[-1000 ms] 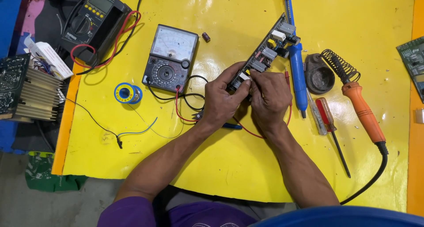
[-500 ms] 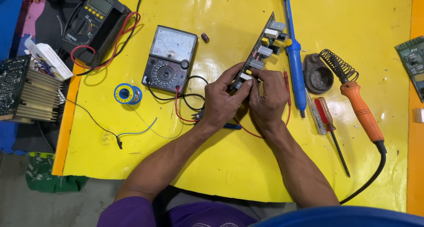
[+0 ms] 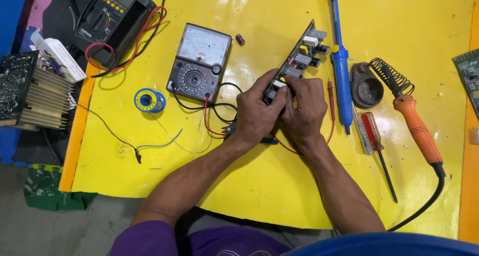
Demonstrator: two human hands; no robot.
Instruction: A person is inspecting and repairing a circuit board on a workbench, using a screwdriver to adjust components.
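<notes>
A long circuit board (image 3: 299, 59) is gripped at its near end by both hands, the left hand (image 3: 257, 111) and right hand (image 3: 304, 106) pressed together, fingers closed tight on it, near the middle of the yellow table (image 3: 249, 196). Just left of it a dial meter (image 3: 199, 61) is laid flat. Toward the right edge a blue pump tool (image 3: 340, 61), a screwdriver (image 3: 376, 146) and an orange soldering iron (image 3: 416, 129) are laid
</notes>
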